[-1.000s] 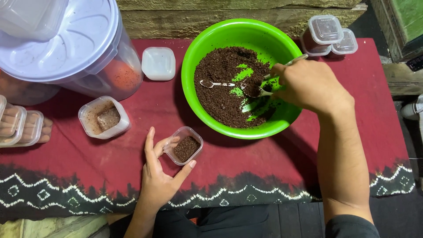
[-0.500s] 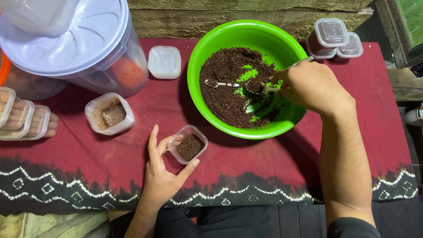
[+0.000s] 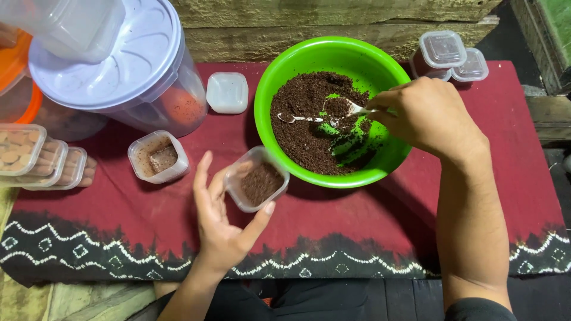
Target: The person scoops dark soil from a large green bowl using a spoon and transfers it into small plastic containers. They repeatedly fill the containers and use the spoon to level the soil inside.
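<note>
Left hand (image 3: 223,223) cradles small clear plastic cup (image 3: 257,179), tilted to be filled; right hand (image 3: 431,116), at two o'clock, grasps white plastic spoon (image 3: 351,109), heaped, over round green plastic bowl (image 3: 380,65).

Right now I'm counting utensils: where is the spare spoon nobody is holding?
In the head view, the spare spoon lies on the dark crumbs inside the green bowl, toward its left side, apart from the right hand.

Small clear plastic tubs and a large lidded jar on a red cloth.
One open tub (image 3: 257,185) of dark crumbs is held beside the green bowl; another (image 3: 158,157) stands left; lidded tubs (image 3: 441,50) are stacked far right, biscuit-filled ones (image 3: 24,148) far left, beneath the jar (image 3: 119,65).
</note>
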